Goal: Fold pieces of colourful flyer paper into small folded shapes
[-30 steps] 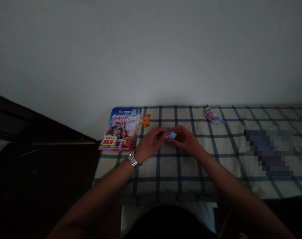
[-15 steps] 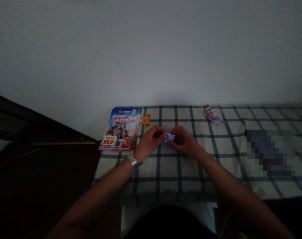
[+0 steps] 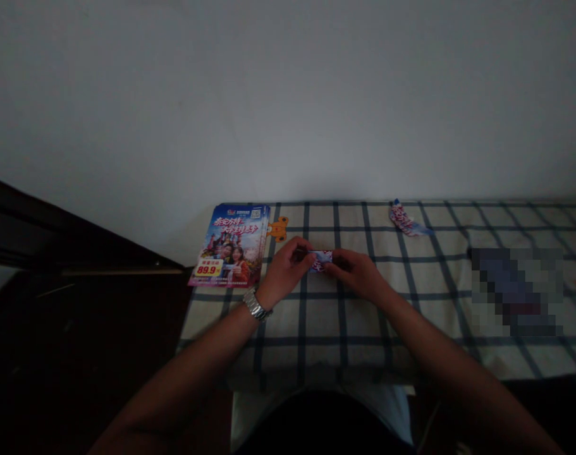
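Between my two hands is a small folded piece of printed paper (image 3: 321, 260), blue, white and red, held just above the checked cloth. My left hand (image 3: 290, 265), with a metal watch (image 3: 256, 304) on its wrist, pinches the paper's left end. At the right end, the fingers and thumb of my right hand (image 3: 355, 270) are closed on it. Part of the paper is hidden behind my fingers. To the left of my hands lies a stack of printed flyers (image 3: 233, 246), blue at the top.
A checked cloth (image 3: 288, 325) covers the table, which meets a pale wall (image 3: 288, 101). An orange bear-shaped figure (image 3: 279, 229) lies beside the flyers. A crumpled or folded printed paper piece (image 3: 404, 219) rests near the wall. A blurred-out dark object (image 3: 513, 291) is at the right.
My right hand's fingers have shifted and flattened along the paper's right end. The paper now looks straighter and more rectangular. My left hand has barely moved.
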`<action>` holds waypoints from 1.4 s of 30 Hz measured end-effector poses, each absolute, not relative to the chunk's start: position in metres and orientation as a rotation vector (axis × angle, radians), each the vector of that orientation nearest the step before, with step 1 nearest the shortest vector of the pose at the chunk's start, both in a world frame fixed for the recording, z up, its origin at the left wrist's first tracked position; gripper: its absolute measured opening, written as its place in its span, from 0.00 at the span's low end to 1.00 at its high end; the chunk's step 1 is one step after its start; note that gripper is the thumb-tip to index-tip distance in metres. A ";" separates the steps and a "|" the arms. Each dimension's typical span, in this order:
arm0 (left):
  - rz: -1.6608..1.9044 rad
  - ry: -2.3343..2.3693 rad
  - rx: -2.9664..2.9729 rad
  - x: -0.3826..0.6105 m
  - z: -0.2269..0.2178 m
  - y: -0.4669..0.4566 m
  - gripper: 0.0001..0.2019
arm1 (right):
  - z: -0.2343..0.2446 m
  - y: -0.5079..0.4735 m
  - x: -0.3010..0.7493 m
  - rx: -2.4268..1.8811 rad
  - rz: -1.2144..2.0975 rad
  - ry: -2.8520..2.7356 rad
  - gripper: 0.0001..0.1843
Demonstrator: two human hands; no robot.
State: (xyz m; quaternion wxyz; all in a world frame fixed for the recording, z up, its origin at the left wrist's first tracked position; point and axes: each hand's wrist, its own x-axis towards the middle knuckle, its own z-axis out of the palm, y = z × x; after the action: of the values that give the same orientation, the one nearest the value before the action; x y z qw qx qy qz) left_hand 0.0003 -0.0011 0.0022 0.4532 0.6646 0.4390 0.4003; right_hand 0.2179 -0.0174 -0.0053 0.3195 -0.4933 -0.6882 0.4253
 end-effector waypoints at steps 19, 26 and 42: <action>0.885 1.104 1.721 0.002 0.006 -0.002 0.12 | 0.000 -0.017 0.220 -1.296 1.132 -1.922 0.13; 0.892 1.075 1.707 0.002 0.007 -0.003 0.12 | 0.000 -0.017 0.221 -1.238 1.159 -1.928 0.15; 0.782 1.007 1.779 0.001 0.008 -0.005 0.14 | 0.003 -0.018 0.222 -1.227 0.947 -2.132 0.24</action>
State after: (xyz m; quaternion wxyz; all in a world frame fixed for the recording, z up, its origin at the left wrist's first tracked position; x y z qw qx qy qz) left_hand 0.0015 -0.0048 0.0084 0.4588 0.7221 0.4089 0.3176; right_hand 0.2222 -0.0181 0.0025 0.2504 -0.4506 -0.7831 0.3478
